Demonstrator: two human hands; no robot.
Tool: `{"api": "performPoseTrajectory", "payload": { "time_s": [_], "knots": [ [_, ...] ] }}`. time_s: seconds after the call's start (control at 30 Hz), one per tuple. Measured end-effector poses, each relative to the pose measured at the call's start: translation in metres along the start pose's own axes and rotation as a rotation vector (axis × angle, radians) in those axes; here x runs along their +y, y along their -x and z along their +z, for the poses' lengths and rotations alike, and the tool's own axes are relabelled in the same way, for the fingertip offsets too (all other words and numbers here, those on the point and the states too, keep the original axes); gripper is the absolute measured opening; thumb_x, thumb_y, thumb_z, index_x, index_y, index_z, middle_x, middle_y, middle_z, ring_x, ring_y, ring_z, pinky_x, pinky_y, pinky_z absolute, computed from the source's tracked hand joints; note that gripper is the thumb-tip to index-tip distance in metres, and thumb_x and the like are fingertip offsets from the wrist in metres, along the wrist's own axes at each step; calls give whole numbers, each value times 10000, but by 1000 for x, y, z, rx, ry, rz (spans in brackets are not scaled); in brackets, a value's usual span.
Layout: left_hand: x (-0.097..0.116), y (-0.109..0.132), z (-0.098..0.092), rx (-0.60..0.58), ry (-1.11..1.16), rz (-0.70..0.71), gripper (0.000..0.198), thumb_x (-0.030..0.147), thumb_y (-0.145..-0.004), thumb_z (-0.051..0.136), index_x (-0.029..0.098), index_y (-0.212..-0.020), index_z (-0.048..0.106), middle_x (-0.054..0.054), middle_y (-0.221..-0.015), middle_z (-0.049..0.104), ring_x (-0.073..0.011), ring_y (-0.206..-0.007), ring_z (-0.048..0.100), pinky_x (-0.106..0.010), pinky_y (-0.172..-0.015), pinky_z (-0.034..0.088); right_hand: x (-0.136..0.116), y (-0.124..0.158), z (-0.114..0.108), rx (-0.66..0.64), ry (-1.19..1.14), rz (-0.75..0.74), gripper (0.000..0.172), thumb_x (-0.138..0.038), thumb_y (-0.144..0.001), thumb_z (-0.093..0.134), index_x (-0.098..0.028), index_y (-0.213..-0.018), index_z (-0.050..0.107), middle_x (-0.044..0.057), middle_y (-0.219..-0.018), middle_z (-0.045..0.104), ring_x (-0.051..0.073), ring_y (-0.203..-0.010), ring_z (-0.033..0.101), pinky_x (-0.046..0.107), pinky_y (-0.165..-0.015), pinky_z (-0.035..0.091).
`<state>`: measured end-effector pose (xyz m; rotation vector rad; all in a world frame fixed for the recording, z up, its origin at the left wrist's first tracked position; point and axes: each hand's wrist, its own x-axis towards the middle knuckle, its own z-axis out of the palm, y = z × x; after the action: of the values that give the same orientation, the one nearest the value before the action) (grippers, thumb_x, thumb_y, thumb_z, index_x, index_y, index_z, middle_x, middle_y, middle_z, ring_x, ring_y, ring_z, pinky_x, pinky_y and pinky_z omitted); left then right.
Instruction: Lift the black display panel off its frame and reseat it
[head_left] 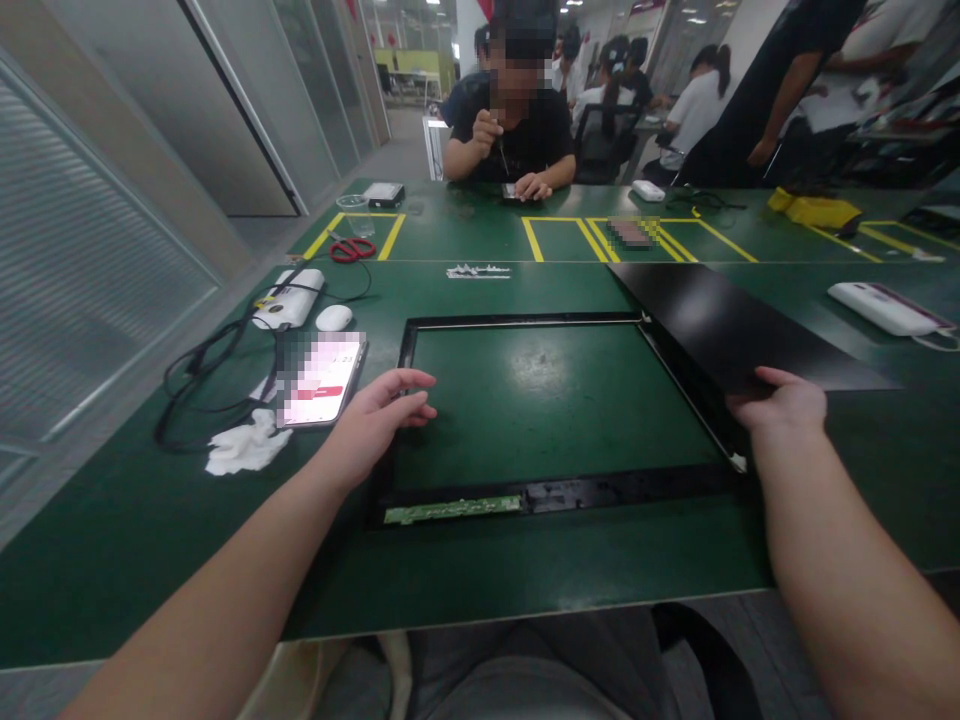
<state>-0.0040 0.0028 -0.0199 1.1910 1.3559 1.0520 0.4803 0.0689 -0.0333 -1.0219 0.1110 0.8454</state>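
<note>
The near edge of a black panel (739,322) was held in the partly closed right hand (789,408), beside the black frame (630,487) laid flat on the green table (562,575). The left hand (382,408), loosely spread with nothing gripped, was poised at the frame's left rail.

Frame (630,488) on the bench (555,565), panel (731,325) to its right, phone (334,385) to its left.
A circuit strip (454,508) lies along the left part of the frame's near bar; the left hand (386,408) is over its left bar, the right hand (784,408) at the panel's near edge. Left of the phone runs a cable (196,368), with a tissue (247,445) nearer; scissors (352,250) lie farther back. Beyond the frame are scraps (478,271), and behind them, across the bench, a person (517,135).
</note>
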Motion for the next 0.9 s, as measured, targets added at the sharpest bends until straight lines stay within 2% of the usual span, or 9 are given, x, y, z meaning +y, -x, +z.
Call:
{"api": "performPoseTrajectory", "payload": {
  "time_s": [0.1, 0.3, 0.43, 0.57, 0.77, 0.9],
  "knots": [
    [2, 1, 1, 1, -6, -2, 308, 409, -761, 815, 228, -1003, 751, -34, -857, 739, -229, -832, 718, -382, -820, 585, 2, 8, 4, 87, 71, 32, 398, 54, -650, 425, -176, -950, 553, 48, -1033, 690, 139, -758, 665, 248, -540, 569],
    [2, 0, 1, -13, -1, 0, 328, 407, -757, 826, 223, -1018, 752, -30, -888, 737, -220, -847, 711, -371, -833, 574, 1, 18, 7, 70, 91, -32, 146, -88, -861, 473, -184, -879, 582, 20, -906, 690, 145, -736, 663, 218, -493, 534],
    [1, 0, 1, -17, 1, 12, 302, 400, -769, 821, 231, -1010, 759, -31, -933, 740, -211, -840, 709, -362, -826, 577, 0, 26, 11, 52, 81, -82, 171, -91, -931, 467, -190, -827, 561, -13, -822, 656, 119, -684, 644, 198, -515, 549],
    [0, 0, 1, -19, -1, 18, 288, 397, -779, 819, 232, -1009, 765, -37, -975, 747, -203, -840, 714, -349, -818, 578, -2, 36, 14, 33, 68, -123, 187, -31, -897, 476, -177, -825, 568, -28, -769, 618, 100, -634, 623, 188, -536, 553],
    [2, 0, 1, -7, 11, 15, 312, 396, -753, 831, 226, -1005, 760, -50, -1089, 752, -198, -837, 719, -352, -804, 582, -4, 57, 18, -12, 83, -124, 162, -13, -791, 503, -164, -747, 537, -38, -725, 570, 67, -532, 546, 167, -481, 502],
    [3, 0, 2, 25, 57, -11, 378, 382, -726, 846, 218, -1045, 725, -52, -1144, 740, -184, -844, 711, -324, -766, 571, -6, 73, 18, -146, 85, -171, 181, -44, -695, 521, -185, -794, 576, -7, -777, 638, 127, -633, 632, 224, -484, 530]
  ]
}}
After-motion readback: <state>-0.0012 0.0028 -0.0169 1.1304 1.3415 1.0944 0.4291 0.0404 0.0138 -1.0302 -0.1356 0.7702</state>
